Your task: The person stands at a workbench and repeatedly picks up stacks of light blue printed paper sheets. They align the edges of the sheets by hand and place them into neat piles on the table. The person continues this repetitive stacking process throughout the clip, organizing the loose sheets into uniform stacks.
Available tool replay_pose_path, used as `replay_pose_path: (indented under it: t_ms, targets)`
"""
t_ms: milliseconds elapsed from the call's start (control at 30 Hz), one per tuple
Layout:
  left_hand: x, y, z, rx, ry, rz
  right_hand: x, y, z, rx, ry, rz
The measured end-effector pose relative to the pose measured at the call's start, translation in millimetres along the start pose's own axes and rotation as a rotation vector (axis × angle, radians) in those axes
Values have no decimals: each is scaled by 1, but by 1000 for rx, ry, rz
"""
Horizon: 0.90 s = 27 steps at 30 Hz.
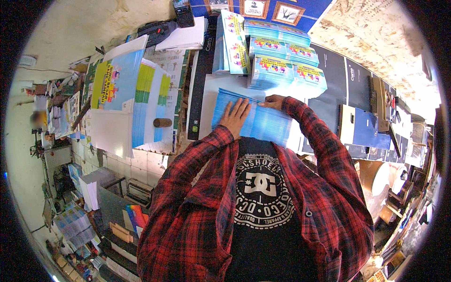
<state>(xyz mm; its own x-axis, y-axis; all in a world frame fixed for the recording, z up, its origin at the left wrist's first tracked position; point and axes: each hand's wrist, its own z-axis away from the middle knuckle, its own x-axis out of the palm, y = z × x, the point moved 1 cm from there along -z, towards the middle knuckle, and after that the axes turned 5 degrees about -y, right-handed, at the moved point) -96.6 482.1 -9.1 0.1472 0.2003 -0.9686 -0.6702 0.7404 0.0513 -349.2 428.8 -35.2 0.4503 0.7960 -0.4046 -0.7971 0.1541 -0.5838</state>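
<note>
Head view, two hands (236,117) on one blue booklet row (270,123)

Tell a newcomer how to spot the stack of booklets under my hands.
Find the blue panel with framed pictures, then come down past the booklet piles with yellow printed covers. The stack lies nearest your body, your left hand spread on it and right hand at its far side. Unlike those piles, it shows blue edges, no yellow.

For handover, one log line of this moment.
left fingers: spread on blue booklet row | right fingers: at row's far edge | stacked booklets beyond
</note>
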Motion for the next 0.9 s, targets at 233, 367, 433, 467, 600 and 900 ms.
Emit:
replay_pose_path:
  t_ms: [233,367,433,467,600,900]
  targets:
    - [0,-1,0,3,-22,-9,0,-2,-2,-47,15,-20]
    - [4,-1,-2,-2,-8,-56,0,-1,0,2,36,-15]
    - [0,-1,0,0,-16,-41,0,0,-2,-22,57,15]
    - [-2,-1,0,8,-23,-15,0,1,-1,-2,49,-19]
    - [6,-2,0,1,58,-53,8,-1,-4,-58,72,-125]
    - [-5,-1,3,0,-30,-19,13,-9,2,-451,374,292]
